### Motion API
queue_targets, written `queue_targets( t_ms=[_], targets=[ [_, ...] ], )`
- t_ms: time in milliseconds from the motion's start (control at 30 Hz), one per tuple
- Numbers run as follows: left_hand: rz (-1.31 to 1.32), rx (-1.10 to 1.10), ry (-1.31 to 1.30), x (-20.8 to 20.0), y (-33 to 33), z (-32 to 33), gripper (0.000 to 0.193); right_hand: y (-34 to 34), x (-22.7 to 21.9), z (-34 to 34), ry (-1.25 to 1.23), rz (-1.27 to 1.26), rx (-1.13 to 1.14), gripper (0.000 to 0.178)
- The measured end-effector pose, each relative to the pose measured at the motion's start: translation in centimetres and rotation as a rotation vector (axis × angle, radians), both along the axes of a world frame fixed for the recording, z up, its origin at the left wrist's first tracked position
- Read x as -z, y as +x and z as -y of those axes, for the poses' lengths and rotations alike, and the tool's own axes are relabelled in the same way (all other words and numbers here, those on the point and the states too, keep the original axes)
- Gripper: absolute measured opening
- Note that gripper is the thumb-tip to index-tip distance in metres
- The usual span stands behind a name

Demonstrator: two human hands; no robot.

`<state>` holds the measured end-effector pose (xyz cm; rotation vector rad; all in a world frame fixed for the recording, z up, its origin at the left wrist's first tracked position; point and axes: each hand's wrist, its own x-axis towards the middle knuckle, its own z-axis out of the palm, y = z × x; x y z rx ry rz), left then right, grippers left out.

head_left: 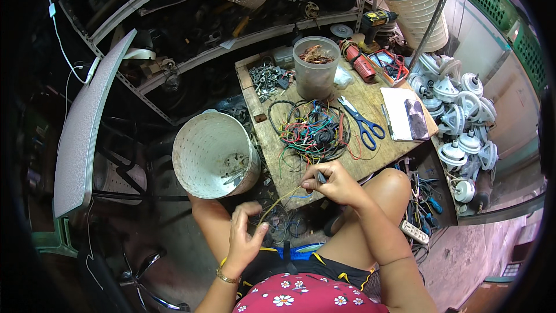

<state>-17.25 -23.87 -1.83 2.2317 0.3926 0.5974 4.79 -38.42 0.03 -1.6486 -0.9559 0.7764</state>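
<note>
One yellowish wire ran between your left hand and your right hand, in the air by the near corner of the wooden table. Your right thumb and fingers were closed on its upper end, and a small dark tool stuck out of the same fist. Your left thumb and fingers stood a little apart around the lower end; whether they pinched it, I could not tell. A gold-coloured band circled your left wrist. To your right, a white power strip lay near some blue-handled tools. By your left knee stood a pale bucket with a few scraps at its bottom. On the table, beyond your right hand, lay a tangle of coloured wires, with blue-handled scissors just to its right. Further right, a phone rested on a white notebook. Behind the tangle stood a translucent tub, between loose screws and a red power tool. Past the table's right edge, white wheel-shaped parts were heaped. Farther off stood a tall cream basket.
</note>
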Motion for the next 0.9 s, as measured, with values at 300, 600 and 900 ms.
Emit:
queue_targets(
  t_ms=[300,600,900],
  targets=[
    [-0.029,0.157,-0.677,-1.8,6.6,0.4,0.010,-1.4,-0.3,-0.8,0.278,0.376,0.045,0.015],
    [0.085,0.047,-1.018,-1.5,7.7,2.6,0.012,-1.3,0.3,-0.5,0.441,0.508,0.160,0.020],
    [0.206,-0.018,-1.282,-0.7,8.2,2.8,0.013,-1.8,0.4,-0.6,0.431,0.662,0.119,0.026]
  ],
)
